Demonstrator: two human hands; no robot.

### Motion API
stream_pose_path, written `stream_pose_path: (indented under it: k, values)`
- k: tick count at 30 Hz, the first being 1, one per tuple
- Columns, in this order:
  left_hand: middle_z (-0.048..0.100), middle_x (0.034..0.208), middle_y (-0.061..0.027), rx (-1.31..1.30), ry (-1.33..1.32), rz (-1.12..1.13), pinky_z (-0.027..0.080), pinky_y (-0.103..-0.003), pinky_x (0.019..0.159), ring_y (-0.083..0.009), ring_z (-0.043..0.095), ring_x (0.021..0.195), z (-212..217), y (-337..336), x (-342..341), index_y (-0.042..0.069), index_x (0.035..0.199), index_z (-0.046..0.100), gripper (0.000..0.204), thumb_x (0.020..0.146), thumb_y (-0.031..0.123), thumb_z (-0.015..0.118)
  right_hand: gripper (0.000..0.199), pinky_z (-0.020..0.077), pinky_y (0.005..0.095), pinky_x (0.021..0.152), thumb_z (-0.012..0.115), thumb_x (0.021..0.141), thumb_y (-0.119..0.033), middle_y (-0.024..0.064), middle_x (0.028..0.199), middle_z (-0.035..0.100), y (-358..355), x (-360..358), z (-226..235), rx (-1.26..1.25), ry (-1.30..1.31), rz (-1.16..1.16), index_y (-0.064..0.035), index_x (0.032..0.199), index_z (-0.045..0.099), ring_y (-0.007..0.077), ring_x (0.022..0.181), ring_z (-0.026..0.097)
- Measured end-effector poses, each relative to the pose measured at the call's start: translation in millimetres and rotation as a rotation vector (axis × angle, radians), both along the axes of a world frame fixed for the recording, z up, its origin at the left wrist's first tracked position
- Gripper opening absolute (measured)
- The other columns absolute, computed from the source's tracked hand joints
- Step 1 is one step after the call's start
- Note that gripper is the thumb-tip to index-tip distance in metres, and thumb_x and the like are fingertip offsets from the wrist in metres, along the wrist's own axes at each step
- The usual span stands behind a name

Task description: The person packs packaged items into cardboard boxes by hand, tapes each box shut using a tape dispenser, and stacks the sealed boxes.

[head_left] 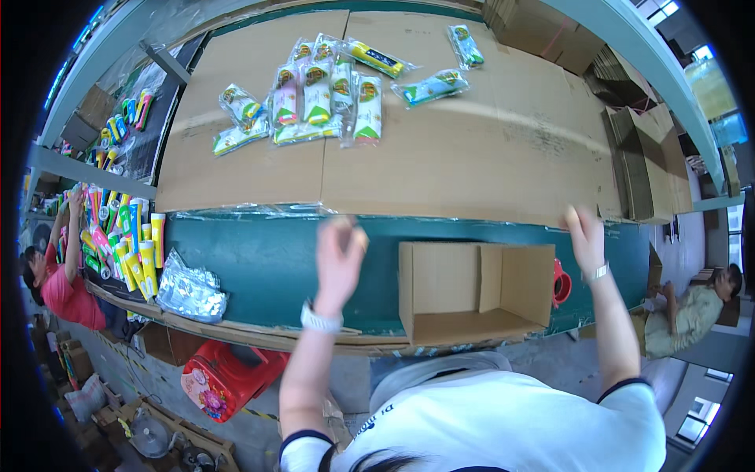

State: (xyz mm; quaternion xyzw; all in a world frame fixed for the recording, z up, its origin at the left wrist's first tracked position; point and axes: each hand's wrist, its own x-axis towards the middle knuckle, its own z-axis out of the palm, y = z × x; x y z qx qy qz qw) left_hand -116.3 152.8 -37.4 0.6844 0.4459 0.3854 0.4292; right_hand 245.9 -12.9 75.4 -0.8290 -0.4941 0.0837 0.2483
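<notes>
My left hand is closed over the green table strip, just short of the cardboard sheet's front edge. Its fingers are curled, and anything in them is too small or blurred to name. Farther right, my right hand is closed at the same edge, fingers bunched and slightly smeared; I cannot make out what they hold. Between my forearms stands an open cardboard box, its inside facing up with a flap visible. A red tape dispenser shows against the box's right side, near my right wrist.
Several bagged flashlights lie on the cardboard sheet. Loose coloured flashlights and clear plastic bags are at left. Folded cartons stand at right. Two people work at the sides. A red stool is below.
</notes>
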Motion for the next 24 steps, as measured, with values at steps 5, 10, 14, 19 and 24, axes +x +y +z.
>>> stream_pose_path:
  k: [5,10,14,19,24]
  values:
    - [0.038,0.130,-0.0199,0.419,0.401,0.349,0.029,-0.048,0.098,-0.0390,0.033,0.121,-3,213,31,0.004,0.128,0.040,0.071,0.073,0.042,0.064,0.034,0.0398,0.0396,0.092,0.056,0.079,-0.017,0.0108,0.118,0.052,241,-60,-66,-0.131,-0.665,0.856,-0.0116,0.112,0.052,0.0279,0.110,0.048]
    - [0.026,0.139,-0.0225,-0.023,0.955,0.154,0.020,-0.056,0.102,-0.0462,0.019,0.129,-48,286,45,0.017,0.137,0.032,0.096,0.059,0.065,0.061,0.032,0.0298,0.0389,0.104,0.046,0.083,-0.012,0.0100,0.129,0.045,369,-109,-160,0.010,-0.772,1.040,-0.0090,0.115,0.049,0.0254,0.123,0.039]
    - [0.027,0.137,-0.0235,0.019,0.802,-0.006,0.031,-0.056,0.095,-0.0431,0.028,0.125,-38,217,65,0.020,0.129,0.040,0.080,0.058,0.048,0.068,0.029,0.0353,0.0353,0.094,0.051,0.078,-0.013,0.0051,0.101,0.055,344,-94,-180,-0.205,-0.902,0.983,-0.0080,0.107,0.050,0.0207,0.104,0.050]
    - [0.029,0.135,-0.0230,0.131,0.824,-0.219,0.028,-0.056,0.098,-0.0423,0.028,0.125,-26,104,61,0.012,0.124,0.042,0.076,0.057,0.036,0.070,0.034,0.0411,0.0359,0.076,0.064,0.068,-0.026,0.0044,0.081,0.055,222,-64,-145,-0.232,-0.728,1.177,-0.0135,0.097,0.053,0.0220,0.086,0.054]
    - [0.035,0.129,-0.0221,0.642,0.690,-0.132,0.027,-0.053,0.099,-0.0397,0.030,0.123,-40,43,60,0.001,0.110,0.046,0.059,0.060,0.019,0.069,0.038,0.0453,0.0376,0.068,0.064,0.071,-0.029,0.0093,0.080,0.060,115,-68,-22,-0.273,-0.559,0.717,-0.0095,0.101,0.052,0.0252,0.077,0.059]
